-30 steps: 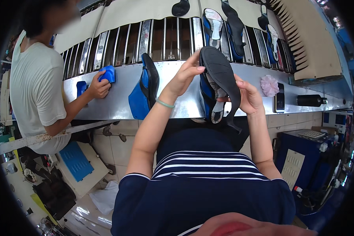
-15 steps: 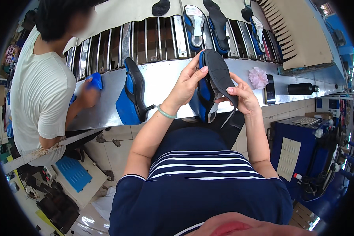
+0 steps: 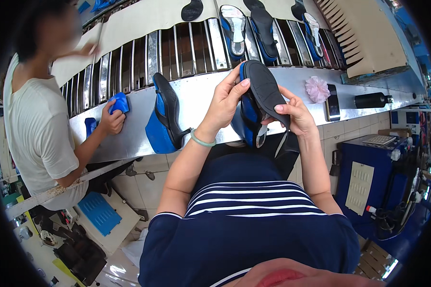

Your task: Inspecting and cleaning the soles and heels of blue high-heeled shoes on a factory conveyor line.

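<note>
Both my hands hold a blue sandal with a black sole (image 3: 262, 93) upright over my lap, sole facing right. My left hand (image 3: 225, 103) grips its toe and upper edge, with a pale green bangle on the wrist. My right hand (image 3: 294, 115) supports the sole from below and behind. The sandal's buckle strap hangs down between my hands. A second blue and black sandal (image 3: 164, 119) stands on its side on the metal bench (image 3: 201, 95), left of my left hand.
A person in a white shirt (image 3: 38, 129) sits at my left, one hand pressing a blue piece (image 3: 119, 103) on the bench. More sandals and soles (image 3: 244, 26) lie on the slatted conveyor behind. A pink puff (image 3: 317, 89), phone (image 3: 332, 102) and black bottle (image 3: 371, 100) rest at right.
I have raised the sandal and turned it more upright, closer to my face. The view has shifted down slightly. The person at my left still presses the blue piece.
</note>
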